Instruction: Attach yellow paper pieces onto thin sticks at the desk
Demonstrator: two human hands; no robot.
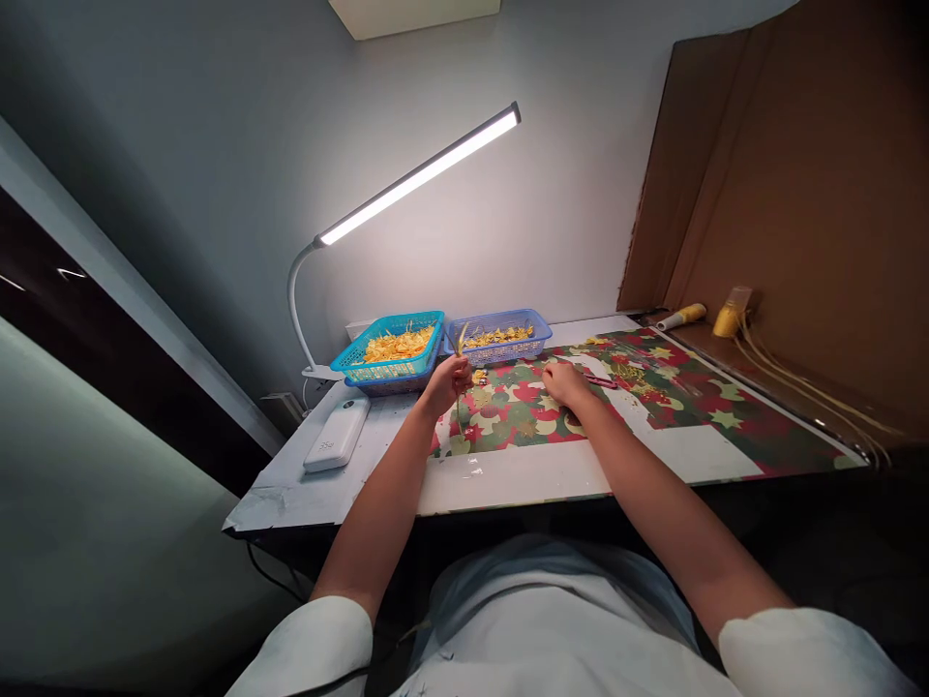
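Note:
My left hand point(448, 383) is raised in front of the baskets, its fingers closed on a thin yellow-green stem. Narrow leaf-like tips point(462, 339) stick up above the fist, and the thin stem hangs down below it. Low over the patterned sheet point(508, 426), my right hand point(564, 383) has its fingers curled together; what they hold, if anything, is hidden. Just right of that hand lies a pink tool point(601, 381), too small to name surely. A small yellow piece point(479, 377) rests on the sheet beside my left hand.
A teal basket point(388, 368) and a blue basket point(541, 334) hold yellow petal-like pieces. A white power bank point(338, 436) lies at left, near a lit lamp point(421, 178). Yellow bits point(635, 378) are scattered at right, before a glue bottle point(682, 317) and cardboard wall point(798, 194).

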